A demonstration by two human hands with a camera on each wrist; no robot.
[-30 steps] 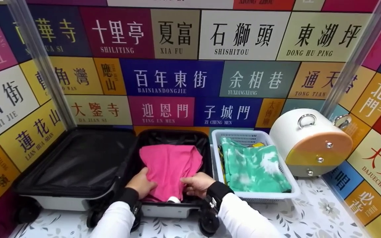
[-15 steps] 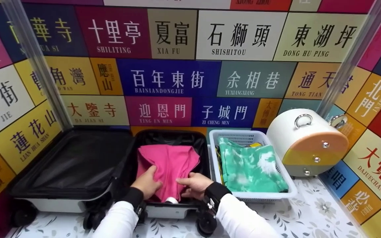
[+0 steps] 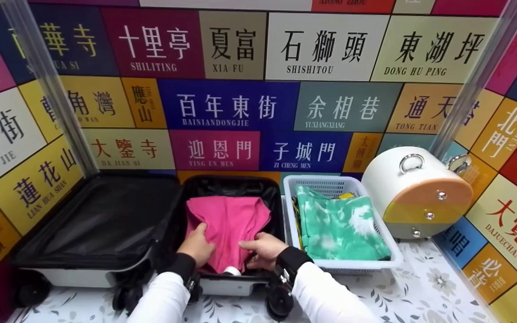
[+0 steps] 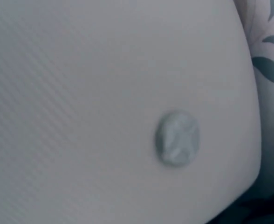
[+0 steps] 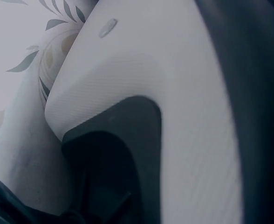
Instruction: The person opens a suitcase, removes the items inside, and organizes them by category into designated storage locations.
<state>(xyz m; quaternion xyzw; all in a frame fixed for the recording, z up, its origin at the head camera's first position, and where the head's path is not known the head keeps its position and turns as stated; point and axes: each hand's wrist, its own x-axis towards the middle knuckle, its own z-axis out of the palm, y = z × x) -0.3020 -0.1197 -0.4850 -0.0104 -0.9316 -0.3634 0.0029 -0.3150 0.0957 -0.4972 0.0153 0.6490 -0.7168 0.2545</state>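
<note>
In the head view, a bright pink piece of clothing (image 3: 229,220) lies in the open suitcase half (image 3: 278,211), with soft creases running down its middle. My left hand (image 3: 198,246) grips its left edge, thumb lying over the cloth. At the lower right edge, my right hand (image 3: 265,251) pinches the cloth with the thumb on top and fingers curled beneath. A small white round object (image 3: 231,270) shows at the front rim below the cloth. Both wrist views show the suitcase's pale ribbed shell (image 4: 104,93), not the hands.
The suitcase's other half (image 3: 106,220), with a black lining, lies to the left. On the right, a pale blue plastic basket (image 3: 395,260) holds a green-and-white tie-dye garment (image 3: 343,224). Beyond it stands a white drum-shaped case (image 3: 420,193) with metal rings. Dark wheels (image 3: 279,303) stick out in front.
My left hand moved inward, bunching the pink cloth's left side, then shifted back slightly left and the cloth lies flatter. The right hand stays at the right edge. The head view shifted slightly.
</note>
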